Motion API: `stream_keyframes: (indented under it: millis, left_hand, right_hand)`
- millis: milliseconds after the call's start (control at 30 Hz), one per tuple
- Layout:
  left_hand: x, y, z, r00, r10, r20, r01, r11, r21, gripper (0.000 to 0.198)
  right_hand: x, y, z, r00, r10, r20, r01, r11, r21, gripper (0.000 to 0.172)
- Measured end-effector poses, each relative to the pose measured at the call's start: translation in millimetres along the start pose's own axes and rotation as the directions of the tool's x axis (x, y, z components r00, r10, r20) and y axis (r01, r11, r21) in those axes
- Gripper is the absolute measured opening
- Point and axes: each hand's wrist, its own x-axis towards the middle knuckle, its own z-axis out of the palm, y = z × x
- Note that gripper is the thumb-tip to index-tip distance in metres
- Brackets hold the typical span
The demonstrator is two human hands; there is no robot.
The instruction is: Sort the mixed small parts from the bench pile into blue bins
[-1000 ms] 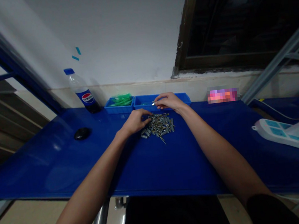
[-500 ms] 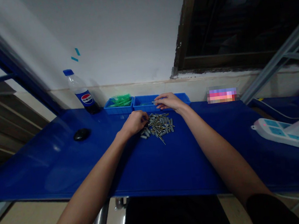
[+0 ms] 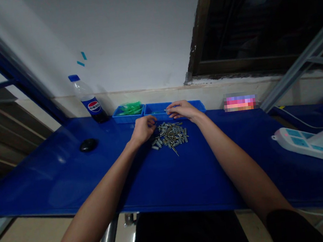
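A pile of small grey cylinders and thin metal pins [image 3: 172, 134] lies on the blue table. At its upper left, my left hand [image 3: 146, 128] has its fingers curled together; what they pinch is too small to make out. My right hand [image 3: 181, 110] is above the front edge of the right blue bin [image 3: 197, 105], its fingertips closed on a small grey cylinder [image 3: 166, 110]. Beside that bin stands the left blue bin [image 3: 129, 119], which holds green plastic packets [image 3: 131, 109].
A cola bottle [image 3: 92, 104] stands at the back left, with a black mouse [image 3: 88, 145] in front of it. On the right lie a white power strip [image 3: 306, 141] and its cables. A blurred, brightly coloured box [image 3: 240, 102] rests by the wall.
My left hand has moved slightly up and left, away from the pile. My right hand has hardly moved and still holds the grey cylinder.
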Motion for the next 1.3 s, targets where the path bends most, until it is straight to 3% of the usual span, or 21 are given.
stream_keyframes:
  millis: [133,233,367,500,700,867,967,1033,1100,1300]
  left_hand:
    - [1.2,5.4,-1.4,0.998,-0.03,-0.058,0.017,0.976,-0.216,0.031]
    - [1.8,9.1,-0.7,0.996,-0.021,-0.085,-0.009,0.941,-0.338,0.039]
    - [0.0,13.2,2.1,0.996,0.039,-0.083,-0.068,0.923,-0.38,0.047]
    - [-3.5,16.8,4.1,0.992,0.081,-0.094,-0.111,0.918,-0.38,0.041]
    - [-2.6,12.3,2.1,0.994,0.107,-0.022,-0.109,0.946,-0.306,0.039]
    - [-0.4,-2.0,3.5,0.967,0.191,0.169,-0.194,0.981,0.003,0.022]
    - [-0.7,-7.0,5.9,0.95,0.21,0.232,-0.231,0.971,0.065,0.024]
    - [-1.1,-8.3,7.1,0.948,0.213,0.237,-0.24,0.966,0.092,0.024]
    - [-1.6,-9.0,7.6,0.948,0.219,0.231,-0.251,0.96,0.122,0.024]
    - [-4.4,-7.2,7.0,0.95,0.242,0.199,-0.278,0.944,0.179,0.031]
  right_hand:
    - [-4.6,-1.0,0.0,0.997,-0.014,0.082,0.016,0.999,-0.032,0.013]
    - [-11.7,-4.4,1.5,0.974,-0.014,0.224,0.025,0.998,-0.05,0.021]
    - [-16.9,-6.5,4.0,0.921,-0.009,0.391,0.023,0.999,-0.032,0.028]
    - [-16.7,-4.3,5.7,0.91,-0.03,0.414,0.056,0.997,-0.049,0.021]
    - [-13.0,-5.2,2.9,0.944,-0.082,0.319,0.121,0.987,-0.106,0.015]
    - [-8.2,-12.4,-24.2,0.991,-0.129,0.027,0.131,0.943,-0.305,0.017]
    - [-8.1,-14.8,-46.2,0.94,-0.233,-0.248,0.06,0.83,-0.555,0.013]
    - [-9.0,-15.5,-55.6,0.895,-0.293,-0.337,0.034,0.798,-0.602,0.013]
    - [-10.0,-16.0,-58.6,0.885,-0.308,-0.348,0.048,0.804,-0.592,0.017]
    - [-8.0,-16.6,-45.9,0.95,-0.257,-0.175,0.151,0.873,-0.464,0.021]
